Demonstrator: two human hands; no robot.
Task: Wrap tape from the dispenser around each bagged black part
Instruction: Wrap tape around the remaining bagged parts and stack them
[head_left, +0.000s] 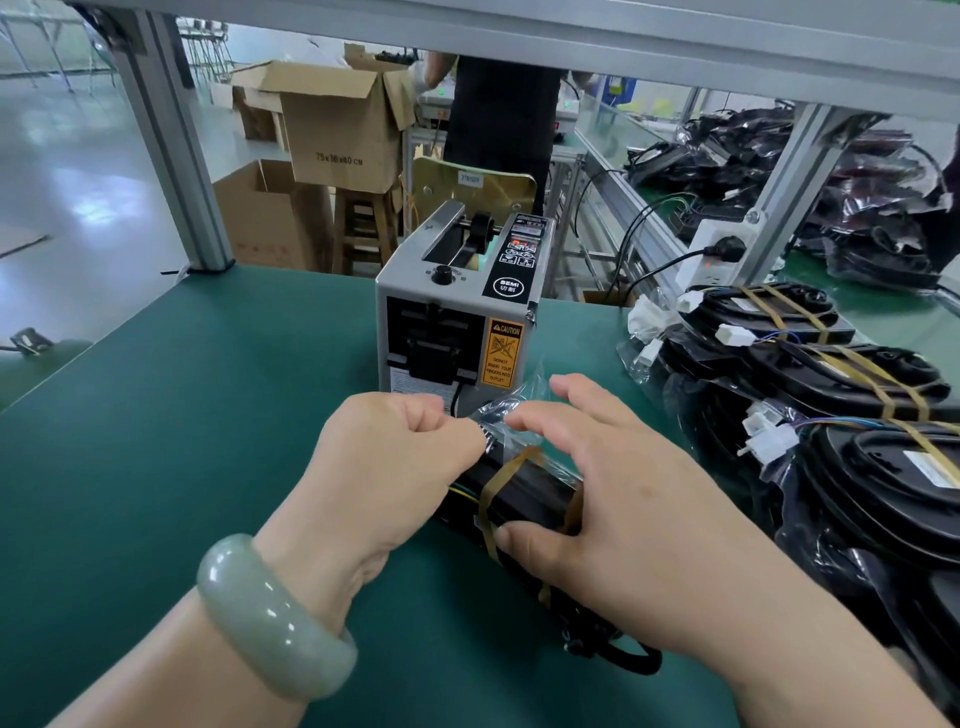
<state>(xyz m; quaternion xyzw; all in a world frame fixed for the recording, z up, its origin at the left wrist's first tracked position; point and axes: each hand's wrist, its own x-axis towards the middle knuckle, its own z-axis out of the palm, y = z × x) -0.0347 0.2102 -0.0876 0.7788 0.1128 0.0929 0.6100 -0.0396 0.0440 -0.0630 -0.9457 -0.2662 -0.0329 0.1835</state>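
One bagged black part (524, 496) lies on the green tabletop (182, 415) just in front of the dispenser (457, 322). The left hand (395, 457) pinches the bag's loose end; the right hand (623, 493) grips the part, thumb pressing the amber tape (500, 480). Should the pinch slacken, the tape could crease or lift.

A green table (208, 415) carries a grey tape dispenser (457, 312) at its far middle, a bagged black part (524, 493) nearer, and a pile of taped bagged parts (857, 467) along the right.
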